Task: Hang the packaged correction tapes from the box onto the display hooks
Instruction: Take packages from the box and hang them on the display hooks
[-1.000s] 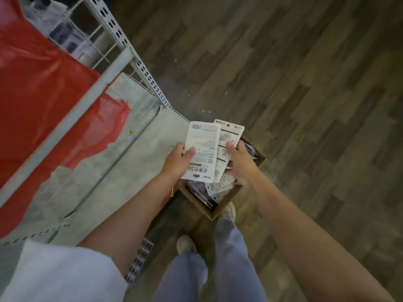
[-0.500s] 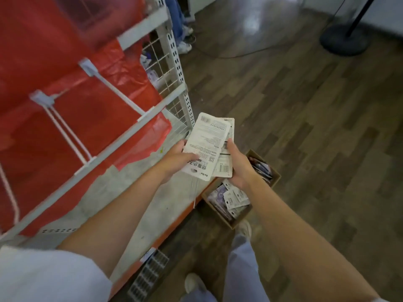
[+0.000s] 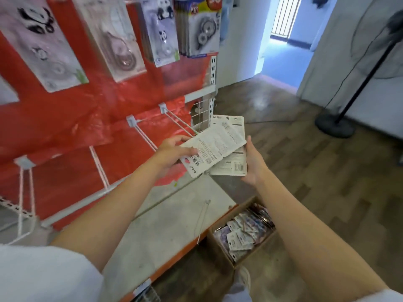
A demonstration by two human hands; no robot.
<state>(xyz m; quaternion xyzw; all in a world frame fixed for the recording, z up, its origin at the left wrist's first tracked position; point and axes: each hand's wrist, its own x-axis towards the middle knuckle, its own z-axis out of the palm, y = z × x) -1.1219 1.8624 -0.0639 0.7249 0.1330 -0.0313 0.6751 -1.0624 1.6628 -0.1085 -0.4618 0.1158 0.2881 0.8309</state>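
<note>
So two hands up in front of the rack, each with its own packet; the left hand [image 3: 172, 152] has its thumb on top and fingers curled under the tilted packet [image 3: 212, 150], pinching it by the lower corner; the right hand [image 3: 253, 164] cups the edge of the second packet [image 3: 232, 159], which sits underneath the first, the two overlapping and fanned apart; both show their printed backs, so I can't make out the correction tape itself.

Down on the floor by the person's foot is the cardboard box [image 3: 220, 250], open, with a jumble of more packets inside; too heaped to count, at least a handful.

On the red backing sheet [image 3: 91, 110] I count four white double-wire hooks with nothing on them: one far left [image 3: 25, 192], one at [image 3: 99, 166], one at [image 3: 142, 134], and one [image 3: 176, 123] whose tip reaches right up near the tilted packet; can't tell if it's touching.

Above that, a row of already hung packs; four visible stacks: a panda one [image 3: 43, 44], a clear-shell one [image 3: 117, 40], another panda one [image 3: 162, 31], and a yellow-topped stack [image 3: 201, 27] at the right end; all a bit blurry.

The grey base shelf [image 3: 157, 232] with an orange front edge has one loose hook [image 3: 201, 216] lying on it; off right stands one floor fan [image 3: 357, 83] on the wood floor.
</note>
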